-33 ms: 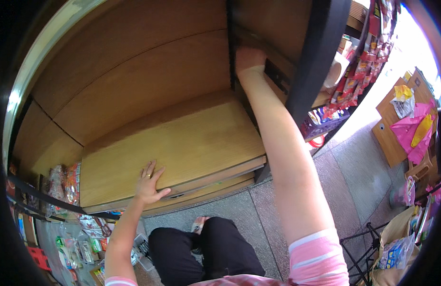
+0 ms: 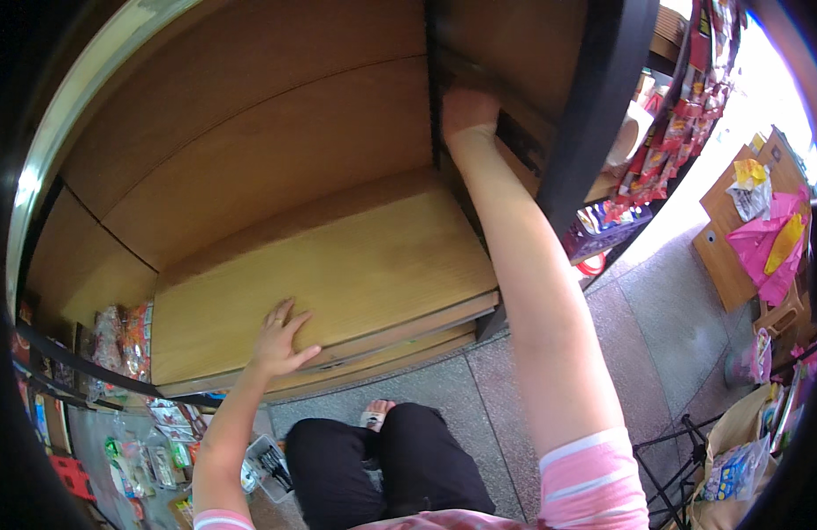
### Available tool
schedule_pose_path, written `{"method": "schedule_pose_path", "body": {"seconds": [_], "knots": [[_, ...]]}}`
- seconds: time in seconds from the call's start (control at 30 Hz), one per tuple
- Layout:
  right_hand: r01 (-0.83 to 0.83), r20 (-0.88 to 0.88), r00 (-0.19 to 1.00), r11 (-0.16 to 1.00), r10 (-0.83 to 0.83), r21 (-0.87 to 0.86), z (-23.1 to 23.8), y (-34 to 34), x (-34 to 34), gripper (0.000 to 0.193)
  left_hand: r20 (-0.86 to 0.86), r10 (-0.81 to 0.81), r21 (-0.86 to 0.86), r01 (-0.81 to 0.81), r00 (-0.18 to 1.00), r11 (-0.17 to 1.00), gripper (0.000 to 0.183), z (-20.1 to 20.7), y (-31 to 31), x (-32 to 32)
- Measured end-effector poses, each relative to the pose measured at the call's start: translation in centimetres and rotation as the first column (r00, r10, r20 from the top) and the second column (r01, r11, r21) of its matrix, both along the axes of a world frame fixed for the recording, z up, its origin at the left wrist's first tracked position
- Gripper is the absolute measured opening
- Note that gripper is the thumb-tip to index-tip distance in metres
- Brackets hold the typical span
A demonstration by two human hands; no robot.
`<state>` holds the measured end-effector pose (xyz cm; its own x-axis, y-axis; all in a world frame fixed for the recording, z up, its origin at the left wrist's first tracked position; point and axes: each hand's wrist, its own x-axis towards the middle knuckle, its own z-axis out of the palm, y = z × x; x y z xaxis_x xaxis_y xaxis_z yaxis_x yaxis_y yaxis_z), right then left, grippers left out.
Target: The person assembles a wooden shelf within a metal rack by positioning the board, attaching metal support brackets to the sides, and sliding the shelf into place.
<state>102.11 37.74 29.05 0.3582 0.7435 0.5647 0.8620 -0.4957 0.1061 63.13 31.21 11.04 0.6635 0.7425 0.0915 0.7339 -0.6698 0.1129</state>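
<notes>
My left hand (image 2: 280, 343) lies on the front part of a wooden shelf board (image 2: 364, 256), palm down with its fingers spread. Its thumb rests along the board's front edge. My right arm reaches forward over the board's right end. Up at the inner right side of the shelf unit, next to a black upright (image 2: 594, 115), is my right hand (image 2: 470, 113). It is in shadow beside a dark slotted rail (image 2: 520, 146); its fingers are hidden, so I cannot see whether it grips anything. Brown back panels (image 2: 276, 132) rise behind the board.
Bagged snacks (image 2: 125, 340) stand left of the board. Red packets (image 2: 673, 132) hang at the right, above a purple basket (image 2: 607, 230). A clear bin (image 2: 269, 468) is beside my legs. A folding stand (image 2: 682, 459) and a wooden table (image 2: 726, 247) are at the right.
The view has shifted very slightly. Both hands stay at about the same places, the left on the board and the right by the side panel.
</notes>
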Motion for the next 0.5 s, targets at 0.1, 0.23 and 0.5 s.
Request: {"method": "schedule_pose_path", "body": {"seconds": [0.1,0.23,0.5], "knots": [[0.090,0.102,0.991,0.995,-0.084,-0.049,0.2,-0.9,0.1,0.025,0.200,-0.073,-0.050,0.085,0.977,0.995,0.067,3.9,3.9,7.8],[0.166,0.169,0.973,0.985,-0.155,-0.053,-0.1,0.0,-2.0,0.024,0.375,-0.165,0.123,0.128,0.912,0.984,0.072,10.1,10.2,21.8],[0.225,0.091,0.970,0.974,-0.225,0.010,-1.4,-0.2,-0.6,0.027,0.498,-0.795,0.513,0.622,0.346,0.591,0.067,15.0,16.2,34.3]]}}
